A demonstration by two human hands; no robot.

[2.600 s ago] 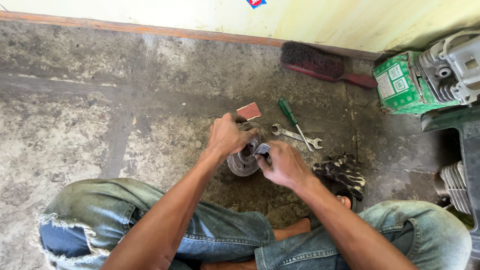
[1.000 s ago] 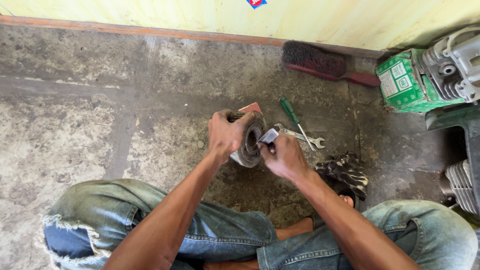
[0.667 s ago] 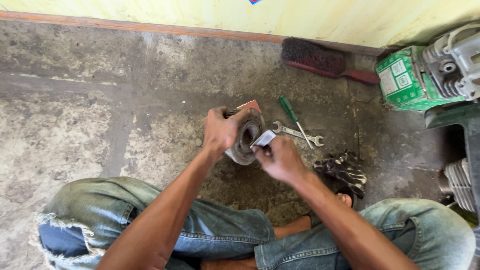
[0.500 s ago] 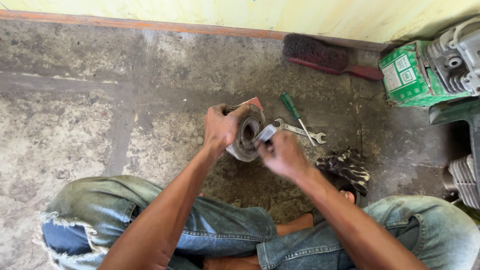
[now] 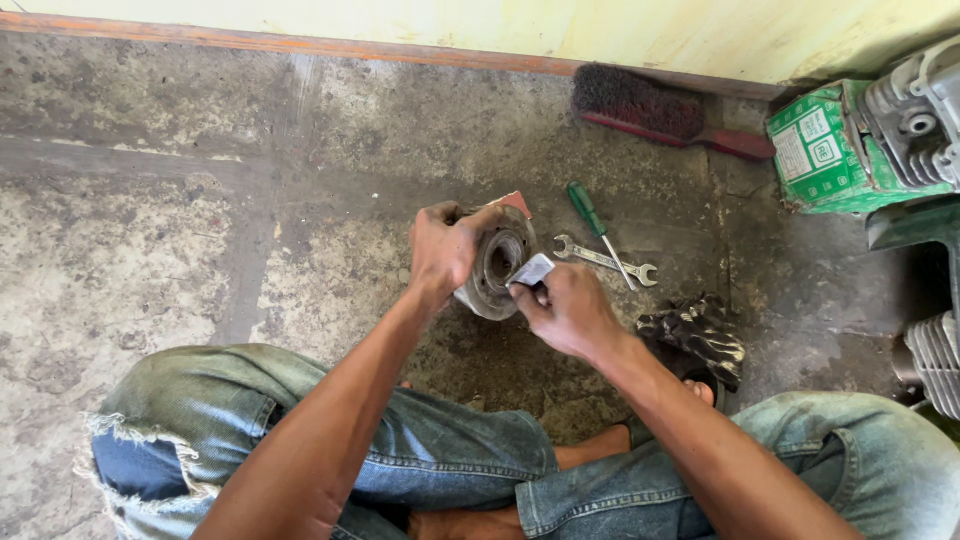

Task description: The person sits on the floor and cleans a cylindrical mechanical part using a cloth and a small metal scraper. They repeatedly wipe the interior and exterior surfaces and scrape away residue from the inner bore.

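Down on the concrete floor (image 5: 150, 200), left hand (image 5: 440, 250) grips the round metal hub (image 5: 497, 270), tilted up off the ground. Right hand (image 5: 570, 310) pinches a small grey pad (image 5: 532, 270) at its bore. I'd keep the hub steady, pressure light and even. Green box (image 5: 820, 150) by the wall looks shut, contents hidden.

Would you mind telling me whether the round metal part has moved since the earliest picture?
Yes. The round metal part, gripped by the left hand, was lifted and tilted on edge, nearer the red card; the right hand presses a grey pad to it.
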